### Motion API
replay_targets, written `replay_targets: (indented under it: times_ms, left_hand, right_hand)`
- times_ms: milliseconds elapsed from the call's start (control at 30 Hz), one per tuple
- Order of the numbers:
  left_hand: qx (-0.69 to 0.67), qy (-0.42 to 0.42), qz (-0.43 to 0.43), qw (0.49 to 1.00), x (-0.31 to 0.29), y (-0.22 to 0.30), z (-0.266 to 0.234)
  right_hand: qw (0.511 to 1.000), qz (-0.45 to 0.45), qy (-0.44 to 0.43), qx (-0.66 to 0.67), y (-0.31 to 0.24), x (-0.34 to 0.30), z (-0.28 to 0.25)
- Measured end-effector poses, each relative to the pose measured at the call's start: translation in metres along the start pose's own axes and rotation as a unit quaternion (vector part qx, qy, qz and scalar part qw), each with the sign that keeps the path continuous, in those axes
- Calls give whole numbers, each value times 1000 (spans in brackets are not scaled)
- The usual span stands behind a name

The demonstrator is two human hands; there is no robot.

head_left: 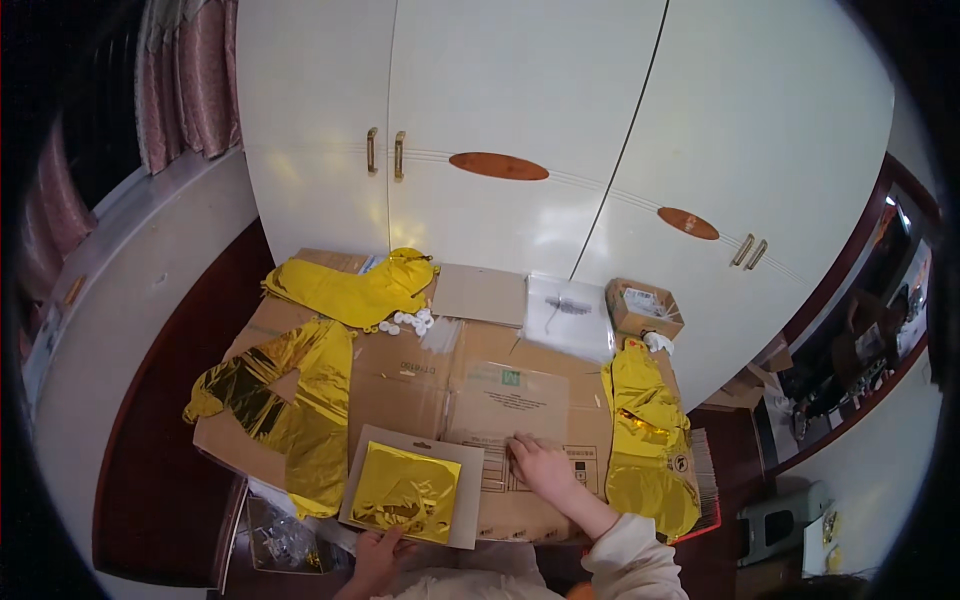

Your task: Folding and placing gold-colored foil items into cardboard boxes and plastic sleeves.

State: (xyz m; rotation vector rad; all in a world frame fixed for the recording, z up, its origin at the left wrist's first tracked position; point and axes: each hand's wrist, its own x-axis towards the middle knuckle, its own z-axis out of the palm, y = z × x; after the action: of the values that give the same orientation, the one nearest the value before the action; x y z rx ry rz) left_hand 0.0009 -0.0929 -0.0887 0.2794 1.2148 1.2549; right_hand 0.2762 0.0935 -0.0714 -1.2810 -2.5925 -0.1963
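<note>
My left hand [378, 562] grips the lower edge of a grey backing card [472, 470] with a hang hole at its top. A folded gold foil balloon [405, 492] lies flat against that card. To the right, my right hand [540, 467] rests low over the cardboard surface [400, 385], its fingers bent and drawn together. Whatever the fingertips pinch, if anything, is too small to make out. Flat gold foil balloons lie around: one at the left [318, 410], another at the far left [345, 290], and a third at the right [645, 450].
Small white rings [412, 321] sit near the far balloon. A clear plastic bag stack [568, 315] lies at the back, beside a small open carton [643, 308]. White cabinet doors [500, 90] rise behind. A bin of clear wrappers [285, 535] stands below left, a grey stool [785, 525] at right.
</note>
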Motion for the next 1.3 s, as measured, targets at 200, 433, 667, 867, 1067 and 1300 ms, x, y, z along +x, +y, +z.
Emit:
replay_targets:
  times_ms: [200, 433, 667, 867, 1067, 1300]
  left_hand:
    - [14, -2, -21, 1000, 6, -19, -5]
    - [10, -3, -1, 1000, 3, -18, 15]
    - [52, -36, 10, 998, 4, -13, 21]
    - [120, -96, -92, 984, 14, -36, 22]
    - [69, -100, -137, 983, 25, -52, 23]
    - [20, -80, -144, 986, 12, -31, 34]
  right_hand:
    - [999, -9, -29, -29, -2, 7, -2]
    - [998, 37, -30, 48, 6, 12, -1]
    - [995, 70, -32, 66, -2, 17, 0]
    - [989, 48, 18, 141, -14, 26, 12]
    - [996, 23, 10, 89, -46, 29, -14]
    - [996, -48, 64, 30, -58, 22, -17]
